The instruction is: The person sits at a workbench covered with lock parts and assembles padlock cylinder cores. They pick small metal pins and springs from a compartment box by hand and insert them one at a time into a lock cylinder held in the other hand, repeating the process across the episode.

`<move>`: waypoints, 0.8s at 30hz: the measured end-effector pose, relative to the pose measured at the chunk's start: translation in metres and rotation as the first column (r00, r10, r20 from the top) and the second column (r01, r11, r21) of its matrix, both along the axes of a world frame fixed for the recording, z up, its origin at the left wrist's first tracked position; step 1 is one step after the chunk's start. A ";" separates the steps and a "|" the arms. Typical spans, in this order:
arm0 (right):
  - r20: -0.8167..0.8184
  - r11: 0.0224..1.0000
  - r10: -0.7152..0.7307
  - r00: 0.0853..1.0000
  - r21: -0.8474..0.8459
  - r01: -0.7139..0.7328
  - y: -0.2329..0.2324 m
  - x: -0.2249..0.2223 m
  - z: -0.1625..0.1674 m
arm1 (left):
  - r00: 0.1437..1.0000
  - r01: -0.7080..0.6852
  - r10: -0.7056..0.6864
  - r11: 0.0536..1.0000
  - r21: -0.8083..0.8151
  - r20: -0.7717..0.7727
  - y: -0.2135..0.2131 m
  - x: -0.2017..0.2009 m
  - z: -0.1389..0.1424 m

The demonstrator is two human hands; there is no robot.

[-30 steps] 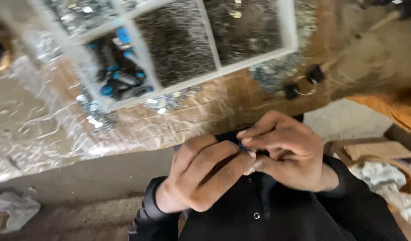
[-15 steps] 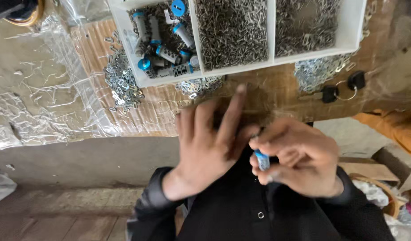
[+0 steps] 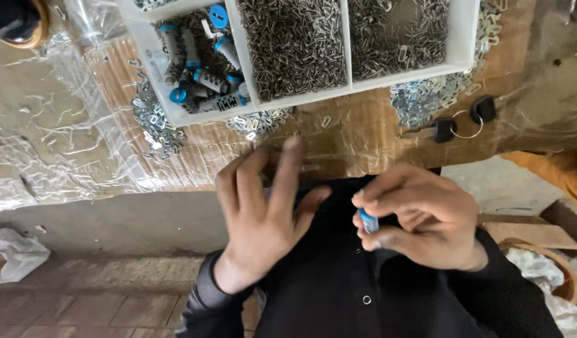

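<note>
My right hand (image 3: 420,216) is closed around a small cylinder with a blue end (image 3: 367,221), held close to my black garment. My left hand (image 3: 263,209) is apart from it on the left, fingers spread and pointing up, holding nothing. Above both hands a white divided tray (image 3: 301,100) rests on the wooden bench. Its left compartment holds several grey cylinders with blue caps (image 3: 201,69). The middle and right compartments are full of small metal pieces (image 3: 295,44).
Loose metal clips lie in heaps by the tray (image 3: 152,122) and at its right (image 3: 420,103). Two black keys on a ring (image 3: 464,119) sit on the bench. Crinkled clear plastic sheet (image 3: 44,131) covers the left. A white rag (image 3: 16,253) lies on the floor.
My hands were pressed together; they have come apart. The left hand has opened and moved left, while the right keeps the blue-ended cylinder. The view tilted down the tray slightly.
</note>
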State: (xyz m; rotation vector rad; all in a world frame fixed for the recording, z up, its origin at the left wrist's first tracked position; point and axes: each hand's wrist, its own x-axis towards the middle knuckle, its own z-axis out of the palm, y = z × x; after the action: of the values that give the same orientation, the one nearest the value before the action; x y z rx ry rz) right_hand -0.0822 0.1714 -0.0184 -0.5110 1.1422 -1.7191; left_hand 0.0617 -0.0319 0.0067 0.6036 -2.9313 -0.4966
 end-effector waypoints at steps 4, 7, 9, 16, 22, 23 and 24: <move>0.011 0.998 0.021 1.000 -0.060 -0.020 -0.002 -0.004 -0.002 | 0.942 0.234 -0.216 0.971 0.043 -0.256 -0.012 0.010 -0.020; -0.014 1.000 -0.002 1.000 -0.030 0.001 -0.005 -0.002 -0.002 | 0.930 0.205 -0.138 0.964 0.167 -0.341 -0.014 0.026 -0.020; 0.023 0.999 -0.042 0.999 -0.006 0.042 -0.008 0.003 -0.003 | 0.950 -0.002 0.108 0.940 0.340 -0.294 -0.006 0.034 -0.010; -0.033 0.996 -0.003 0.999 0.092 0.006 -0.014 0.014 -0.006 | 0.893 0.272 -0.008 0.807 0.524 -0.451 0.011 0.008 -0.006; 0.138 0.997 -0.016 0.990 -0.068 0.026 -0.014 0.019 -0.012 | 0.911 0.329 -0.023 0.644 0.691 -0.412 0.000 0.005 -0.005; 0.164 0.996 -0.027 0.986 -0.077 0.040 -0.012 0.018 -0.013 | 0.902 0.316 0.027 0.638 0.702 -0.431 0.004 0.003 -0.006; 0.191 0.995 -0.037 0.981 -0.084 0.054 -0.010 0.017 -0.014 | 0.891 0.302 0.080 0.631 0.715 -0.447 0.009 0.001 -0.006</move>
State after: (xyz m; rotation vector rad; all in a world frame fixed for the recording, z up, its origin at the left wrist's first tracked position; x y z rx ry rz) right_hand -0.0648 0.1615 -0.0325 -0.3685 0.9516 -1.8226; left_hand 0.0624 -0.0226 0.0004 0.2806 -2.2033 -1.7085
